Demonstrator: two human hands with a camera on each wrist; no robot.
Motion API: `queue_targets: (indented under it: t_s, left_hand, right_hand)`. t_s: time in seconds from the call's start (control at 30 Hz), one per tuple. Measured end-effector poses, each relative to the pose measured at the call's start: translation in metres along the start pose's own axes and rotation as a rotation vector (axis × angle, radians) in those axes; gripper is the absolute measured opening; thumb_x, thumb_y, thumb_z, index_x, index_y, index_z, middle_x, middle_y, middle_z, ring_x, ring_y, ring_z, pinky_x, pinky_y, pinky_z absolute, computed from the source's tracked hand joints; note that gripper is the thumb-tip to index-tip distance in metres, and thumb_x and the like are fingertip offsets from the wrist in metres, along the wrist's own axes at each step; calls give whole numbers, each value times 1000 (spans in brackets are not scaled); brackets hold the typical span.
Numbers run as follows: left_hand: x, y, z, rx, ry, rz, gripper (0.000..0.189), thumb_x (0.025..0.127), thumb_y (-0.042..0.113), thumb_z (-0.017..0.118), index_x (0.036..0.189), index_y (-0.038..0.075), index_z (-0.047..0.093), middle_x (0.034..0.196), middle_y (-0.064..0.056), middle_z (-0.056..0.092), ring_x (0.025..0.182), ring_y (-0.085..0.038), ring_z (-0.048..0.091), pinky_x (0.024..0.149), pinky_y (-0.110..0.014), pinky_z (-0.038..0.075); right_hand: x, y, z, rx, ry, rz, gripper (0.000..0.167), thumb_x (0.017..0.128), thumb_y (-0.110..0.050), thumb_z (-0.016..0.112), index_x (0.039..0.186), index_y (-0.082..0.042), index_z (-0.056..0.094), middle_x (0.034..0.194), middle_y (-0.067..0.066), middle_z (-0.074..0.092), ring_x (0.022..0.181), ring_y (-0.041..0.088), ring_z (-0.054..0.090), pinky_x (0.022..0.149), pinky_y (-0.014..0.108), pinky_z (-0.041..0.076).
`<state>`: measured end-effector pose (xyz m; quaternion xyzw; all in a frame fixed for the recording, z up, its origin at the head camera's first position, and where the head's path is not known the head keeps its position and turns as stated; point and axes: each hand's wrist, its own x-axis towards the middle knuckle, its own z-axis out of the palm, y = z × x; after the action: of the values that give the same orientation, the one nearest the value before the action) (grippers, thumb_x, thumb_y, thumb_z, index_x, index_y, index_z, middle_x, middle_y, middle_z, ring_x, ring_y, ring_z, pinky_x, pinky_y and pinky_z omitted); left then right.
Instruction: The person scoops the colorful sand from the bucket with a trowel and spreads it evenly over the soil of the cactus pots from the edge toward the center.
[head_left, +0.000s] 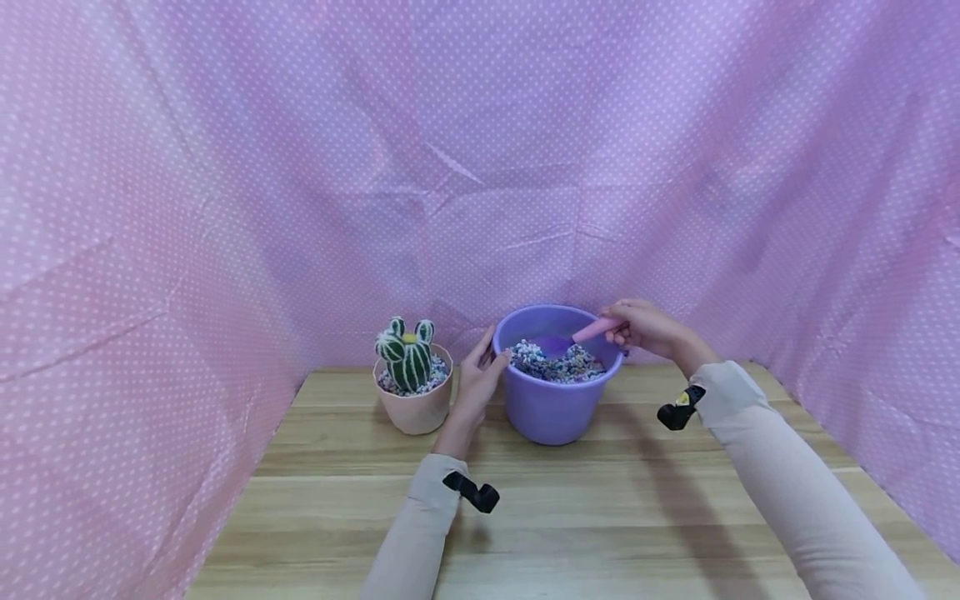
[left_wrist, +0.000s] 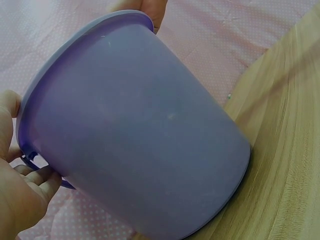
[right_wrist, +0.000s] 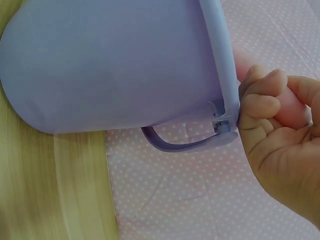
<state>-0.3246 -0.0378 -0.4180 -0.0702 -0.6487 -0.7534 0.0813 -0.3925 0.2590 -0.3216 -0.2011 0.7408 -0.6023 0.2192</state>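
A purple bucket (head_left: 551, 412) stands upright on the wooden table, part filled with small multicoloured pebbles (head_left: 577, 367). My left hand (head_left: 478, 379) holds the bucket's left side, thumb at the rim and fingers against the outer wall by the handle (left_wrist: 67, 185). On the other side, my right hand (head_left: 641, 327) grips the pink handle of a small shovel (head_left: 596, 328). Its purple blade dips inside the bucket among the pebbles. In the right wrist view, the curled fingers (right_wrist: 262, 102) are right at the bucket's rim, and the wall hides the blade.
Left of the bucket, a peach-coloured pot (head_left: 416, 412) holds a green-and-white cactus (head_left: 411, 367) set in similar pebbles. Pink dotted cloth (head_left: 465, 167) hangs behind and along both sides of the table (head_left: 570, 517).
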Motion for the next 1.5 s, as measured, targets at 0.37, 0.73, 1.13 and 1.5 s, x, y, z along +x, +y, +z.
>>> queue_targets:
  t_s: [0.37, 0.73, 1.13, 1.5]
  left_hand:
    - [-3, 1, 0, 11, 19, 6, 67, 99, 16, 63, 159, 11, 33, 169, -7, 26, 155, -25, 27, 127, -36, 28]
    - [-7, 1, 0, 11, 34, 3, 67, 99, 16, 62, 159, 11, 34, 169, -9, 26, 155, -26, 28, 127, -36, 28]
    - [-14, 7, 0, 11, 40, -7, 67, 100, 17, 63, 159, 10, 32, 169, -8, 26, 156, -27, 26, 127, -37, 27]
    - [-37, 25, -8, 144, 23, 82, 53, 98, 8, 64, 148, -1, 49, 150, -22, 53, 139, -38, 51, 117, -44, 44]
  right_hand:
    - [-3, 7, -5, 132, -4, -34, 31, 111, -16, 38, 103, -2, 65, 77, 0, 74, 57, 4, 54, 51, 14, 44]
    - [-4, 16, -20, 116, -219, -172, 55, 114, -20, 21, 133, 26, 43, 107, 9, 79, 64, 4, 51, 57, 15, 43]
    - [-13, 9, -40, 186, -217, -175, 49, 113, -15, 20, 103, -1, 66, 102, 10, 79, 61, 3, 55, 54, 15, 43]
    - [-29, -13, -54, 248, -167, -130, 43, 113, -11, 25, 103, -8, 67, 79, 4, 72, 62, 5, 59, 54, 15, 46]
